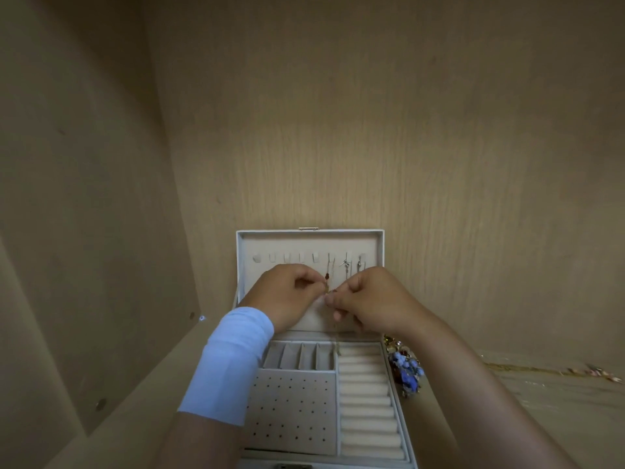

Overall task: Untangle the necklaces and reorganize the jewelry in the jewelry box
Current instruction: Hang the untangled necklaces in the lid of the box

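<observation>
Jewelry box [378,336] sits open on a wooden shelf [558,411], lid [291,245] upright against the back panel. Both hands work in front of the lid's row of hooks.

Left hand [287,296]: fingers curled, thumb and forefinger pinching a thin gold chain [327,288] with a small dark red bead. Right hand [368,304]: also curled, fingertips pinching the same chain just below. The hands nearly touch at the chain; a strand hangs down toward the tray.

Two hooks on the right already carry pieces. Ring rolls [367,401] and stud holes [291,404] look bare. A pile of blue and gold jewelry [407,370] lies on the shelf just beside the box's right wall; more chain [541,368] trails farther right.

Step in hand, by my reading: working a knot loose or readying this chain for a hook. Next calls for small, slack pulls, then looping it over a free hook.
</observation>
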Tool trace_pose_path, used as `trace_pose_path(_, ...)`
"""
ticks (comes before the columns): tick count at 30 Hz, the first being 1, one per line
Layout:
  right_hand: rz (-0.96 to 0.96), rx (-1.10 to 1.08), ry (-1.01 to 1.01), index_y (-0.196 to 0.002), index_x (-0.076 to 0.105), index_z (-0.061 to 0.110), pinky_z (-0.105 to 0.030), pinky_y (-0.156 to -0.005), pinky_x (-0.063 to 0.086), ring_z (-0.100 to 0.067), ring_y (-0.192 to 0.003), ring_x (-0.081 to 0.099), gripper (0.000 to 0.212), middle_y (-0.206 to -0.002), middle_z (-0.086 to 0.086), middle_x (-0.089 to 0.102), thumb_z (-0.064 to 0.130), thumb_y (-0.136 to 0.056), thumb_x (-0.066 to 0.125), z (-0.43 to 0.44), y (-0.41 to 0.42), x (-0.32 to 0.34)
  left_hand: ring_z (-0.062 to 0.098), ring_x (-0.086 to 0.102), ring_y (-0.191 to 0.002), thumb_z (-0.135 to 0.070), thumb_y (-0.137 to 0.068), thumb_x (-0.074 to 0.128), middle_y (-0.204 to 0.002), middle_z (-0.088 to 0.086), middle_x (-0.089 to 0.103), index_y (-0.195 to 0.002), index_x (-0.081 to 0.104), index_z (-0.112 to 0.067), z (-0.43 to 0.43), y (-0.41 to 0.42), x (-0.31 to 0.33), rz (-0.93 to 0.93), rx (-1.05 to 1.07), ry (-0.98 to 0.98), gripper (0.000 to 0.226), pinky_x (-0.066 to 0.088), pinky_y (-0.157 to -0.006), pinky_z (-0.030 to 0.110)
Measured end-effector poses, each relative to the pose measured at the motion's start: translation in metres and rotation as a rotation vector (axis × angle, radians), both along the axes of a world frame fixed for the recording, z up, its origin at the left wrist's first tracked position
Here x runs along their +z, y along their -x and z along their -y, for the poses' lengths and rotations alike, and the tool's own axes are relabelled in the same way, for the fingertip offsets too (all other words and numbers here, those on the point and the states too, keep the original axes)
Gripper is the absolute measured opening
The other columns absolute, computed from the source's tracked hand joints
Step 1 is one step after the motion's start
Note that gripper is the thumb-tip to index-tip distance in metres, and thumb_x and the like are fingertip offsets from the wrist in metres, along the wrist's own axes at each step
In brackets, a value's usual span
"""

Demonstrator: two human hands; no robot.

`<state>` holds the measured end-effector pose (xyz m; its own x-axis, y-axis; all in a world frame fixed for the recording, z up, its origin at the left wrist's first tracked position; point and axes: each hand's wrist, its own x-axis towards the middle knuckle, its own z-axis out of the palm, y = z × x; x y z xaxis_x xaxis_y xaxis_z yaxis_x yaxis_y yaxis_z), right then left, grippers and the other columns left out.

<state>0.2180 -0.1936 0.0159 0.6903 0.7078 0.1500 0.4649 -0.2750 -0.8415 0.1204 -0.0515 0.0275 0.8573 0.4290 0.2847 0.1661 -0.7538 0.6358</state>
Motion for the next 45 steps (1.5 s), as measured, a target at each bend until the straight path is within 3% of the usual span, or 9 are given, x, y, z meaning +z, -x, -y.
trace_pose_path(2, 0.12, -0.053, 0.013, -0.067, 0.075, 0.011, -0.016, -0.051, 0.039, 0.004, -0.041, 0.053, 0.026, -0.058, 0.004, 0.069, 0.026, -0.088, 0.073, 0.0, -0.001, 0.004, 0.004, 0.054, -0.104, -0.029, -0.092, 0.06, -0.112, -0.011, 0.061, -0.116, 0.067, -0.025, -0.002, 0.004, -0.009, -0.015, 0.036, -0.189, 0.025, 0.037, -0.092, 0.016)
trace_pose_path(5, 0.191, -0.085, -0.059, -0.071, 0.076, 0.013, -0.015, -0.054, 0.04, 0.007, -0.043, 0.053, 0.02, -0.065, 0.005, 0.071, 0.024, -0.088, 0.072, -0.003, 0.0, 0.007, 0.01, 0.046, -0.118, -0.032, -0.093, 0.057, -0.123, -0.009, 0.054, -0.129, 0.06, -0.024, -0.003, 0.009, -0.023, -0.039, 0.016, -0.326, 0.036, 0.037, -0.103, 0.025)
trace_pose_path(10, 0.25, -0.123, -0.195, -0.079, 0.076, 0.023, -0.016, -0.062, 0.045, 0.009, -0.055, 0.059, 0.013, -0.074, 0.012, 0.072, 0.018, -0.089, 0.07, -0.009, -0.003, 0.005, 0.018, 0.043, -0.118, -0.039, -0.092, 0.054, -0.121, -0.003, 0.054, -0.13, 0.054, -0.028, 0.002, 0.001, -0.033, -0.065, 0.043, -0.479, 0.039, 0.035, -0.103, 0.032)
trace_pose_path(14, 0.271, -0.174, -0.3, -0.086, 0.079, 0.02, -0.015, -0.062, 0.045, 0.008, -0.053, 0.059, 0.009, -0.08, 0.011, 0.074, 0.017, -0.088, 0.071, -0.016, -0.007, 0.004, 0.018, 0.044, -0.114, -0.042, -0.089, 0.056, -0.114, -0.003, 0.054, -0.112, 0.062, -0.028, 0.002, -0.005, -0.034, -0.088, 0.049, -0.478, 0.027, 0.035, -0.099, 0.032)
trace_pose_path(19, 0.323, -0.185, -0.299, -0.093, 0.079, 0.022, -0.022, -0.065, 0.052, 0.004, -0.056, 0.061, 0.009, -0.086, 0.012, 0.074, 0.019, -0.088, 0.072, -0.022, -0.009, 0.0, 0.018, 0.049, -0.107, -0.039, -0.087, 0.059, -0.108, -0.005, 0.059, -0.108, 0.06, -0.027, -0.004, -0.004, -0.03, -0.083, 0.007, -0.445, 0.023, 0.037, -0.099, 0.034)
trace_pose_path(22, 0.504, -0.19, -0.065, -0.093, 0.078, 0.028, -0.023, -0.071, 0.053, 0.006, -0.07, 0.062, 0.01, -0.084, 0.019, 0.069, 0.023, -0.088, 0.071, -0.021, -0.01, -0.004, 0.016, 0.05, -0.106, -0.039, -0.087, 0.06, -0.106, -0.006, 0.06, -0.108, 0.06, -0.029, -0.007, -0.001, -0.028, -0.066, -0.005, -0.398, 0.023, 0.039, -0.099, 0.033)
trace_pose_path(25, 0.607, -0.2, 0.217, -0.094, 0.077, 0.032, -0.031, -0.08, 0.056, -0.005, -0.087, 0.066, 0.012, -0.087, 0.018, 0.07, 0.029, -0.083, 0.074, -0.02, -0.01, -0.004, 0.015, 0.051, -0.103, -0.039, -0.085, 0.061, -0.1, -0.007, 0.061, -0.099, 0.062, -0.032, -0.009, -0.001, -0.027, -0.076, -0.019, -0.359, 0.015, 0.041, -0.095, 0.033)
trace_pose_path(35, 0.744, -0.085, 0.394, -0.102, 0.075, 0.038, -0.028, -0.071, 0.052, -0.011, -0.088, 0.065, 0.02, -0.093, 0.012, 0.073, 0.03, -0.086, 0.065, -0.016, 0.003, -0.008, 0.015, 0.052, -0.098, -0.034, -0.083, 0.062, -0.094, -0.009, 0.061, -0.093, 0.062, -0.034, -0.006, 0.001, -0.027, -0.075, -0.012, -0.35, 0.009, 0.044, -0.092, 0.033)
trace_pose_path(45, 0.796, -0.166, 0.17, -0.098, 0.075, 0.035, -0.028, -0.071, 0.05, -0.01, -0.092, 0.062, 0.012, -0.098, 0.011, 0.069, 0.035, -0.089, 0.068, -0.021, -0.006, -0.014, 0.014, 0.051, -0.101, -0.037, -0.085, 0.063, -0.098, -0.009, 0.061, -0.099, 0.064, -0.031, -0.005, 0.0, -0.029, -0.047, 0.001, -0.37, 0.015, 0.042, -0.093, 0.031)
